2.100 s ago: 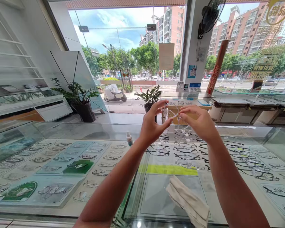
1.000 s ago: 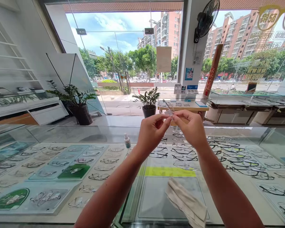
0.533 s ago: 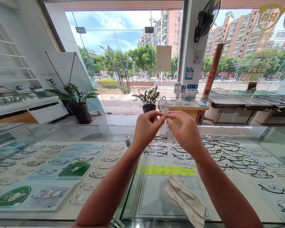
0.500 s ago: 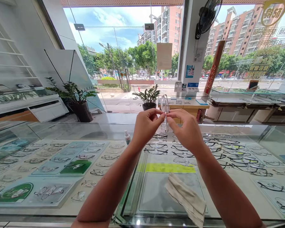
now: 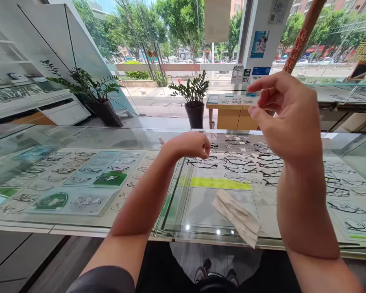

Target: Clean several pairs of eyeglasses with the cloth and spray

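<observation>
My left hand (image 5: pixel 190 144) hangs over the glass counter with its wrist bent and its fingers curled inward. Its fingertips press together, and I cannot make out what they hold, if anything. Higher up on the right, my right hand (image 5: pixel 288 112) is raised, with a gap between thumb and index finger and nothing visible in it. Rows of eyeglasses (image 5: pixel 240 160) lie beyond and below the hands. A beige cloth (image 5: pixel 236 215) rests on the glass nearer my body, beside a yellow-green strip (image 5: pixel 219 183).
More eyeglasses stand in the left display, around a green card (image 5: pixel 111 178) and a raised tray (image 5: pixel 106 207). The counter's front edge (image 5: pixel 201 243) runs just ahead of my legs. Potted plants (image 5: pixel 195 110) and a wooden-fronted display table (image 5: pixel 228 116) stand beyond.
Both hands held a pair of eyeglasses between them before. They have separated: the right rose to the right, the left turned downward. The eyeglasses no longer show clearly. My view has tilted down.
</observation>
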A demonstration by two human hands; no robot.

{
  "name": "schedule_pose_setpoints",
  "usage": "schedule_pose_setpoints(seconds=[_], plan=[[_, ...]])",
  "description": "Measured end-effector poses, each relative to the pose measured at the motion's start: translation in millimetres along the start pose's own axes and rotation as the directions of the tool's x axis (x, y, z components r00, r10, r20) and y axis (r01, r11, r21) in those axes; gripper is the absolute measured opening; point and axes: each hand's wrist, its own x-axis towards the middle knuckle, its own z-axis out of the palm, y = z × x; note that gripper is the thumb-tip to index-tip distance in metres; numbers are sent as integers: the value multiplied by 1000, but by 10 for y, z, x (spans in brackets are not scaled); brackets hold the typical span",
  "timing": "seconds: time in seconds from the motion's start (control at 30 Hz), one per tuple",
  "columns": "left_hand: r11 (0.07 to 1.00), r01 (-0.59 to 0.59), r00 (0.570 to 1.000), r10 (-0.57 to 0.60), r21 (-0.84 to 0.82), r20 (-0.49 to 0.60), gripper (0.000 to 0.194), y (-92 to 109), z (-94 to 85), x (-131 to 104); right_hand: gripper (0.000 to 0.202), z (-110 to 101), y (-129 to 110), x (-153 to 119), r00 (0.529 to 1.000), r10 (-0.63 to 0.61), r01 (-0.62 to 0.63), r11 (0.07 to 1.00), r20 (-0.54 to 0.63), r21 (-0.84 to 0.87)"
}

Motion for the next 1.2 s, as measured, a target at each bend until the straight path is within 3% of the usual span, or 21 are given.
schedule_pose_setpoints(seconds=[0.1,0.17,0.33,0.53,0.7,0.97,1.1,1.2], plan=[[1000,9,993,-8,-6,119,10,-48,122,125,27,-50,-52,15,1000,-11,11,1000,-14,21],[999,-18,991,22,-26,134,9,-99,200,141,29,-85,-84,24,1000,-17,17,999,-20,41],[994,-98,992,102,-58,73,18,-283,470,-57,33,-119,-131,22,1000,-8,8,1000,14,18],[1000,-14,1000,14,0,2,19,-428,802,-231,13,-63,-137,6,996,-42,48,996,83,-78],[996,-32,999,32,80,3,21,-402,850,-188,16,-3,-157,-18,989,-71,82,993,128,-81],[998,-39,999,38,51,26,17,-377,868,-186,41,58,-183,-29,985,-54,71,992,165,-104],[999,-42,999,41,23,32,16,-398,869,-184,40,63,-173,-28,984,-55,74,991,168,-110],[1000,-9,999,10,10,-43,23,-419,872,-168,34,68,-163,-23,981,-71,90,991,179,-101]])
